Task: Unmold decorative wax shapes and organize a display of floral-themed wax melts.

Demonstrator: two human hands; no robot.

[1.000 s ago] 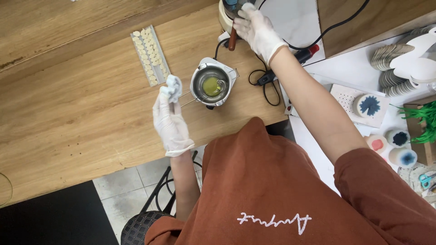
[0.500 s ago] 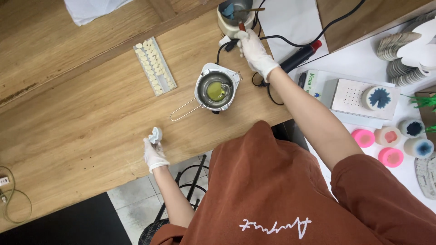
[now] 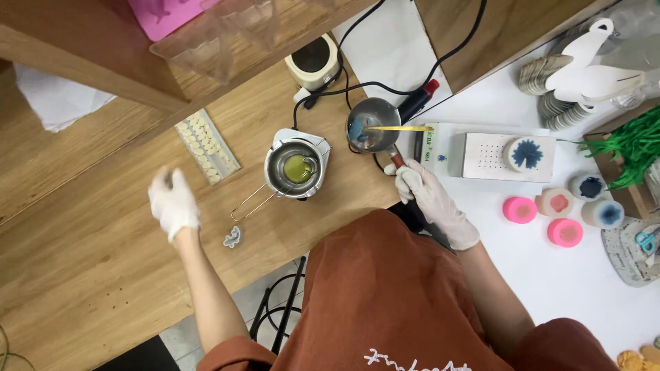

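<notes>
Wood grain runs across the bench (image 3: 89, 275), which butts against a white table (image 3: 584, 295) on its right edge. Near the bench's front edge lies a small pale mould (image 3: 232, 238); just beyond it hovers the gloved left hand (image 3: 173, 203), blurred, fingers loose and holding nothing. The gloved right hand (image 3: 425, 192) grips the handle of a small metal pot (image 3: 373, 124), whose long axis runs from the hand away toward the bench's far edge. Left of it sits a heater with a pot of yellow liquid (image 3: 297, 167).

We see one flat white box (image 3: 434, 148) with a green label, lying beside the white perforated block (image 3: 489, 156).
</notes>
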